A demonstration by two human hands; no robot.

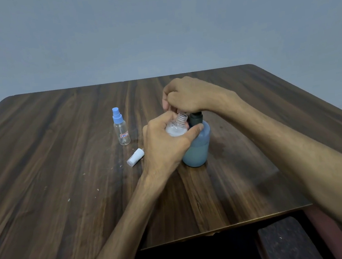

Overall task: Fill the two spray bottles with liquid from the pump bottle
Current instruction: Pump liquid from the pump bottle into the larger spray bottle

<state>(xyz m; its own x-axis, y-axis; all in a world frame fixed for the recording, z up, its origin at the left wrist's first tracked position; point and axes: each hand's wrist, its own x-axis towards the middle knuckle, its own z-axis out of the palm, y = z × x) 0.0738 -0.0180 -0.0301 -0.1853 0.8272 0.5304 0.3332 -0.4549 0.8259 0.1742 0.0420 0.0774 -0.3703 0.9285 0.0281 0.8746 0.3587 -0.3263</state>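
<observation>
We hold the open bottle in our left hand, fingers and thumb curled round its body, neck uncapped and tilted up and to the right toward the pump bottle. White, foamy liquid shows in its upper part; how full it is we cannot tell, the hand covers the rest.

Our right hand sits on top of the pump head, fingers curled over it; the head itself is hidden, only the dark collar shows below the palm. We judge it is pressing the pump. The spout is not visible, so whether it sits over the open neck cannot be confirmed.

Key relation: the open neck lies just left of the collar, almost touching, directly under the right hand's fingers. The bottle's long axis leans toward the pump. The left hand alone sets that alignment; the right only drives the pump.

The pump bottle stands upright on the table, roughly half full of pale blue liquid.

The second bottle stands upright well to the left, blue sprayer on, looking empty, a small label on its side. A white cap lies on its side between it and the left hand.

Judgement: first fill in progress, second not begun.
</observation>
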